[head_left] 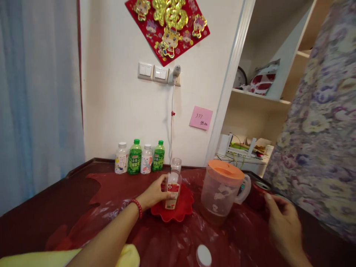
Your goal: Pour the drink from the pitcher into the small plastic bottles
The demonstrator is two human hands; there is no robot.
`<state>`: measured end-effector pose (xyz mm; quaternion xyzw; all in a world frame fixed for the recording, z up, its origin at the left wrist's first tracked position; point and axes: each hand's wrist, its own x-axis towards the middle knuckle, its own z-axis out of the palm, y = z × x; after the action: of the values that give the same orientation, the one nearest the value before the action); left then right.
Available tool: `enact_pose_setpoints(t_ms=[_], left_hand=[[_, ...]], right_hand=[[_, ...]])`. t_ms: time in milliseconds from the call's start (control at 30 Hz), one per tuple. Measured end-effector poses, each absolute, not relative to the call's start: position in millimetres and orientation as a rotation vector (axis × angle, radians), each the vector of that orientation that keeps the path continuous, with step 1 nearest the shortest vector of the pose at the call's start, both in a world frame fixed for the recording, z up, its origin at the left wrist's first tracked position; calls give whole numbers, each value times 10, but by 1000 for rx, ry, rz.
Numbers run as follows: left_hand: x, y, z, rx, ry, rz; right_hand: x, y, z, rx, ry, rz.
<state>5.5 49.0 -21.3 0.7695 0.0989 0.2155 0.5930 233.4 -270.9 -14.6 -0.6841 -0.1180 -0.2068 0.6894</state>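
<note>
My left hand (156, 192) is wrapped round a clear bottle (172, 189) with a red-and-white label and no cap on its mouth. The bottle is upright over a red scalloped plate (183, 213). At the right, my right hand (287, 222) has thumb and fingers apart, beside a dark red cylindrical can (256, 196); whether it touches the can is hard to see. Between the hands stands a translucent pitcher (217, 191) with an orange lid and brownish liquid low inside. A round white cap (204, 255) lies near the front edge.
Two green bottles (135, 157) and two clear ones with white caps (121, 158) line the wall. A yellow cloth (129, 256) lies under my left forearm. Plastic film covers the dark red table (111, 226). A floral curtain (319, 122) hangs at the right, by shelves (258, 92).
</note>
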Motion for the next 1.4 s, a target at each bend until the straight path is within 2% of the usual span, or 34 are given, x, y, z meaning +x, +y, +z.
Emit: enact_pose_setpoints(t_ms=[67,133,267,333,500,667,867,967,1133,1267,1400], left_hand=[[60,495,-213,1794,230,494],[63,501,-210,1808,234,491],[71,505,-189,1808,247,479],[74,504,-175,1817,252,469],[69,501,-157,1815,253,463],[68,503,-161,1814,243,485],[74,499,-162,1775,253,460],[68,501,-173,1771,241,459],[68,499,-198,1802,202,491],[57,484,-178,1831,187,523],[28,457,-140,1841,164,555]], right_hand=[[2028,-2769,-33,-1545,-331,-482],[1713,-2759,75,-1617,-645,-396],[1255,-2602,147,-1878,-1429,118],[1149,-2501,86,-2026,-1638,213],[1118,-2306,-115,-2268,-1868,337],[1113,-2259,-95,-2363,-1863,482],[1116,-2247,-104,-2352,-1888,495],[1117,-2225,16,-2128,-1877,491],[1127,-2069,563,-1628,-1768,255],[1225,-1752,1018,-1544,-1695,-122],[1341,-1349,1271,-1567,-1658,-211]])
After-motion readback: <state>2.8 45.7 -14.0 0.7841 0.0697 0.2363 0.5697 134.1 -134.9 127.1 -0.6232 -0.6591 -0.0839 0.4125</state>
